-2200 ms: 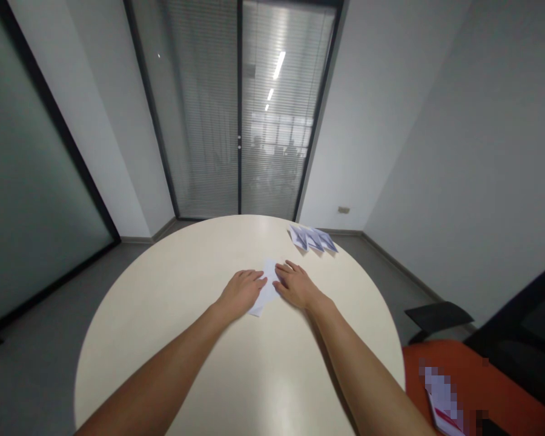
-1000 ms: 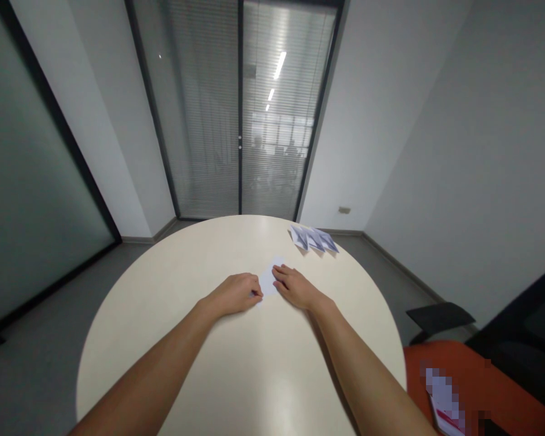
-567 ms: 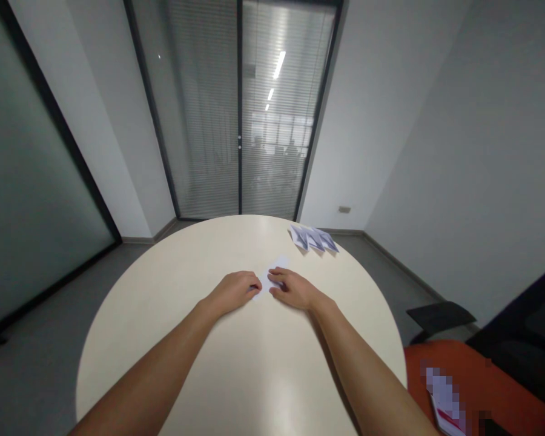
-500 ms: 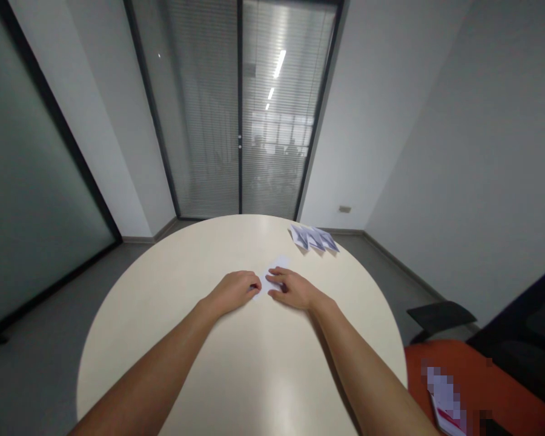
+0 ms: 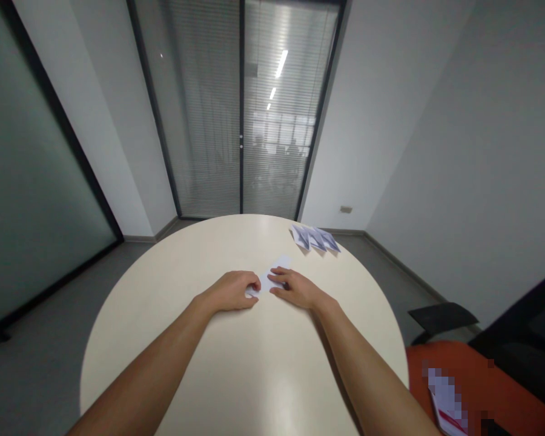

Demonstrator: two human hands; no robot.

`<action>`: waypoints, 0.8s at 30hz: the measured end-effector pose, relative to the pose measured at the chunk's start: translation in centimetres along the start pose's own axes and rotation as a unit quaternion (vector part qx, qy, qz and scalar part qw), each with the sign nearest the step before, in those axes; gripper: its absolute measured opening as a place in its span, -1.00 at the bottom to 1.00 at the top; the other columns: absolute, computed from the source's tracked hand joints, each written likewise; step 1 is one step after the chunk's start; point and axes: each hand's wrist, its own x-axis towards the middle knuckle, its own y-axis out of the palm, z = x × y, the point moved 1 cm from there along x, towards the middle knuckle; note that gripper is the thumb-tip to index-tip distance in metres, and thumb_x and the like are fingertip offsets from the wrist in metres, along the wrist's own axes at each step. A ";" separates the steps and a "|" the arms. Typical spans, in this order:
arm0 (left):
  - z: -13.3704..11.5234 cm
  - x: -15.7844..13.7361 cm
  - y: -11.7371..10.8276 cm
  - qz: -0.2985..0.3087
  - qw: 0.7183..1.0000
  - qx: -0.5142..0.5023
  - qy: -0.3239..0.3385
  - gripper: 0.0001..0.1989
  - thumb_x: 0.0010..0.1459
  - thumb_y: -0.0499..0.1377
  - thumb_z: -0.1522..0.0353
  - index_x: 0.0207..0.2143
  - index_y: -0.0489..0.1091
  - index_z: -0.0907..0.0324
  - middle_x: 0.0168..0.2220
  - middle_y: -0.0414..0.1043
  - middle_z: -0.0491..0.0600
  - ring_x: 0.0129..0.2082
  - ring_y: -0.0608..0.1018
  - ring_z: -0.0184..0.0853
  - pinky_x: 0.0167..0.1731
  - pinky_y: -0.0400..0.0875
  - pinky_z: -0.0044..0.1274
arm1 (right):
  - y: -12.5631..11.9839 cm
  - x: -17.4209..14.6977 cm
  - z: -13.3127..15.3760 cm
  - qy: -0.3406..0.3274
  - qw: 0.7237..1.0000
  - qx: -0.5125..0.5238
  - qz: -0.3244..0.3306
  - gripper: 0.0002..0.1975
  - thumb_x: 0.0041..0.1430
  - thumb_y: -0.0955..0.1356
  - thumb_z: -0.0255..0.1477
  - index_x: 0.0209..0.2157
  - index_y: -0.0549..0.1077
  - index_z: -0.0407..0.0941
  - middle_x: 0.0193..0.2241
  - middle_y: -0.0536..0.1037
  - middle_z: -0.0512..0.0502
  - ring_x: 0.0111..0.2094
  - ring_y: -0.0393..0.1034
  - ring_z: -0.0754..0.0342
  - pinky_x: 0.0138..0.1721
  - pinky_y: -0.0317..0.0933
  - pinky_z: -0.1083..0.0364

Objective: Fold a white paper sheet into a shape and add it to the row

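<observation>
Far left I've got a frosted glass panel in a dark frame, then my round cream table takes up most of the middle, with a glass partition with blinds behind it. My left hand is resting on the tabletop, fingers curled over, thumb sitting apart from them so there's a gap, and the near end of the paper shows in that gap. Can't tell how firmly those fingertips touch it, they're partly hidden. The white paper itself is between my hands, lying slantwise, far end pointing up and to the right. My right hand is palm down with the fingers spread apart and the tips on the paper, thumb a bit off from the rest. Further right, near the table's far edge, some folded white papers sit in an overlapping row, well apart from my hands. Past that there's a wall socket low down, then an orange chair with something pixelated on the seat.
</observation>
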 end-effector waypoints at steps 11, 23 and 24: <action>0.2 0.4 0.5 -0.035 0.999 -0.013 -0.007 -0.74 0.22 0.14 0.31 -0.09 0.55 0.09 -0.16 0.58 -0.09 -0.20 0.56 -0.41 -0.17 0.30 -0.64 | -0.1 0.5 2.0 -0.025 0.999 0.016 -0.037 -0.72 0.23 0.45 -0.31 -0.04 0.65 -0.04 0.06 0.58 -0.19 0.09 0.45 -0.11 0.14 0.29 -0.05; 0.2 0.9 0.8 -0.059 0.997 -0.031 -0.035 -0.71 0.30 0.08 0.33 -0.01 0.50 0.13 -0.18 0.56 -0.06 -0.31 0.52 -0.46 -0.28 0.27 -0.66 | 1.2 1.6 2.8 -0.007 0.996 0.044 -0.076 -0.88 0.22 0.38 -0.52 -0.26 0.60 -0.11 -0.23 0.61 -0.10 -0.13 0.44 0.00 -0.01 0.24 0.06; 0.2 0.9 0.9 -0.060 0.997 -0.031 -0.035 -0.72 0.30 0.08 0.34 -0.02 0.50 0.13 -0.18 0.56 -0.06 -0.30 0.52 -0.46 -0.27 0.28 -0.66 | 1.2 1.6 2.8 -0.004 0.996 0.042 -0.076 -0.88 0.21 0.38 -0.52 -0.26 0.60 -0.11 -0.23 0.61 -0.10 -0.14 0.43 0.00 -0.02 0.24 0.06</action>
